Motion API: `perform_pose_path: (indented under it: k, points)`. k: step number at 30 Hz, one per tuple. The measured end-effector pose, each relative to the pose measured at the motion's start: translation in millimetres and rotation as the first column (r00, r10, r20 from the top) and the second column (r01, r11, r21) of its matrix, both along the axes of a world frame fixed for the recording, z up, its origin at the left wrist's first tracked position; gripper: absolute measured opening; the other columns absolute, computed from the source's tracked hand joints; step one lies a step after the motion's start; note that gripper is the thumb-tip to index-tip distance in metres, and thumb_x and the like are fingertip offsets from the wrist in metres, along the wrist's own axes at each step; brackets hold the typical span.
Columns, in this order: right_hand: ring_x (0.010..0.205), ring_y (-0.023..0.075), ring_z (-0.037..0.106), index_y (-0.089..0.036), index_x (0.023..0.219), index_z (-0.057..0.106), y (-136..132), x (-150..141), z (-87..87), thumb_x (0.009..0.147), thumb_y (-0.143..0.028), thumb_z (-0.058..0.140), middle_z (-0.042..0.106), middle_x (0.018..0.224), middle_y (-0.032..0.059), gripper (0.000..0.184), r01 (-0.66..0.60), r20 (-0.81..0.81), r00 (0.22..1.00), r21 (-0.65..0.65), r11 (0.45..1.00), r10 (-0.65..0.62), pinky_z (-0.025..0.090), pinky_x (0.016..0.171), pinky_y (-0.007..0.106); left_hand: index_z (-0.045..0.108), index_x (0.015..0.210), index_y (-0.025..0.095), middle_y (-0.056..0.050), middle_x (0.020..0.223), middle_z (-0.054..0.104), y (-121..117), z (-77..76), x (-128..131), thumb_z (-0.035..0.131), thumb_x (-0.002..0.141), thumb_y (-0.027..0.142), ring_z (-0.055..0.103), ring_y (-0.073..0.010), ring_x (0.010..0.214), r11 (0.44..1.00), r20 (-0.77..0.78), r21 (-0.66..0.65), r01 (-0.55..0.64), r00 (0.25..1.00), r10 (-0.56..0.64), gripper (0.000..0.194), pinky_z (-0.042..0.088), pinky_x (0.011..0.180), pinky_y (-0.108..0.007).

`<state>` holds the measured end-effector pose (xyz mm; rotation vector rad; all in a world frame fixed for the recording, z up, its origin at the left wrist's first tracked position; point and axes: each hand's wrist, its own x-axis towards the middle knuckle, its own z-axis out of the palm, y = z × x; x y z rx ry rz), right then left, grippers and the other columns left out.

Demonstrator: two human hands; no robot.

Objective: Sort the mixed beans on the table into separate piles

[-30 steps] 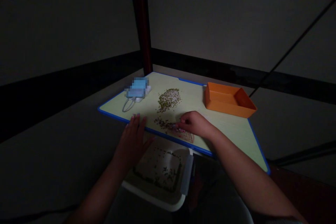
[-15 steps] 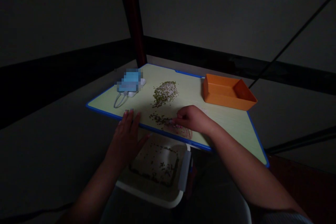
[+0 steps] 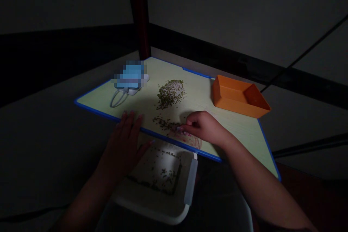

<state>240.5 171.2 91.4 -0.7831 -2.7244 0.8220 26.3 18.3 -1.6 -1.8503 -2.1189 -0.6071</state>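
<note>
On a pale board with a blue rim (image 3: 239, 141) lies a heap of small green and whitish grains (image 3: 171, 92), beans or seeds by their look. Nearer the front edge is a smaller scatter of dark grains (image 3: 165, 123). My right hand (image 3: 203, 127) is at this scatter with thumb and finger pinched together; anything between the fingertips is too small to make out. My left hand (image 3: 126, 134) lies flat over the board's front left edge, fingers stretched out and holding nothing. Below that edge stands a whitish plastic box (image 3: 152, 206) with dark grains on its bottom.
At the board's right rear stands an orange tray (image 3: 236, 108). A device with a blurred blue screen (image 3: 130, 76) lies at the left rear, a grey cord loop (image 3: 118, 98) beside it. A dark red post (image 3: 141, 14) rises behind the board.
The camera view has shifted slightly, so the board sits a little differently in the picture. My right hand keeps its pinch at the small scatter; the left stays flat at the edge.
</note>
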Motion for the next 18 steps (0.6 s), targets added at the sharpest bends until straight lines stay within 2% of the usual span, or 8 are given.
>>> perform_pose_path:
  k: [4,11,18]
  points:
    - [0.051,0.0061,0.031,-0.017,0.057,0.047,-1.6,0.9,1.3,0.084,-0.04,0.057,0.038,0.051,-0.0066,0.037,-0.018,-0.008,1.0,-0.045,0.999,0.017,0.02,0.054,0.027,0.019,0.145,0.016,-0.02,0.152,0.026,-0.4,-0.3,-2.4,0.04,0.084,0.057,0.015,-0.0346,0.144,1.0,-0.001,-0.023,0.007,1.0,-0.007,0.077,0.028,0.11,-0.054]
    - [0.051,0.0064,0.033,-0.017,0.055,0.048,-3.7,-1.1,3.1,0.083,-0.036,0.059,0.04,0.052,-0.0055,0.036,0.02,0.045,0.999,-0.003,1.0,-0.02,0.021,0.053,0.027,0.018,0.145,0.018,-0.017,0.153,0.026,-2.9,2.5,-2.0,0.04,0.085,0.054,0.016,-0.0323,0.144,0.999,0.005,-0.041,0.004,1.0,-0.004,0.074,0.025,0.112,-0.053]
    - [0.053,0.0068,0.037,-0.017,0.057,0.05,-2.5,2.1,3.0,0.084,-0.037,0.057,0.045,0.055,-0.0039,0.034,0.021,0.021,1.0,-0.017,1.0,-0.021,0.024,0.053,0.026,0.019,0.145,0.018,-0.017,0.152,0.028,-3.8,3.9,-2.6,0.039,0.085,0.055,0.018,-0.033,0.143,0.998,0.021,-0.065,-0.001,1.0,0.002,0.074,0.027,0.111,-0.054]
